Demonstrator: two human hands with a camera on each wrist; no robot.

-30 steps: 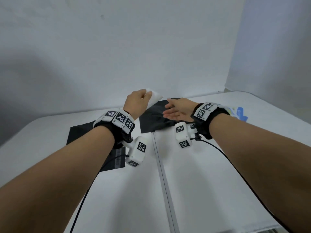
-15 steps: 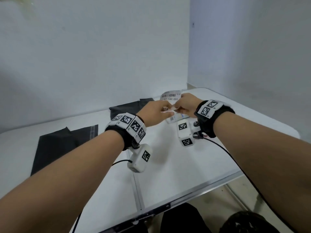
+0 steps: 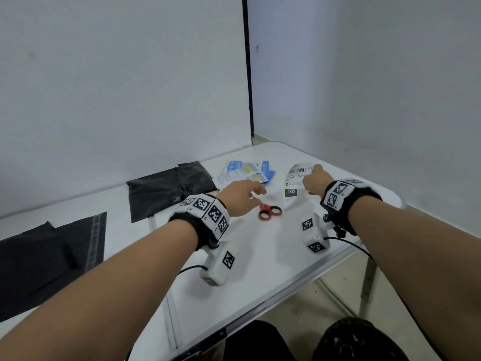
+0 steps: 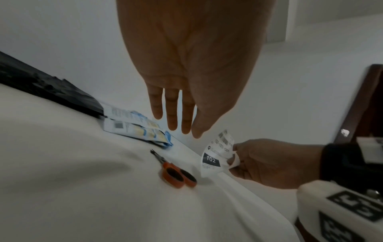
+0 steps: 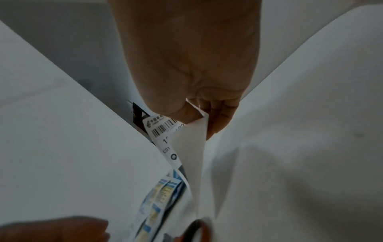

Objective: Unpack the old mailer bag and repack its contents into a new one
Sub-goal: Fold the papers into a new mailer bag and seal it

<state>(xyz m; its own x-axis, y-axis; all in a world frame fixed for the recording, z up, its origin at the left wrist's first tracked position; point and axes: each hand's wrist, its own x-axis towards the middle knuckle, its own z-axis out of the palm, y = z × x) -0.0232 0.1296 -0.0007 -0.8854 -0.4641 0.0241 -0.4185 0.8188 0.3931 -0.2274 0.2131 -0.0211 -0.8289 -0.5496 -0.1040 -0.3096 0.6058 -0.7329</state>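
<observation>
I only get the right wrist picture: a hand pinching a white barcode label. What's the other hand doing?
Observer: The left hand is open and holds nothing. It hovers by red-handled scissors lying on the white table.
Visitor: Is anything else printed on the label?
Observer: Yes. The white barcode label has a dark box reading 102.
Visitor: Are there any bags around?
Observer: Two black plastic mailer bags lie flat. One is beside the blue-and-yellow packets, the other is at the far left.
</observation>
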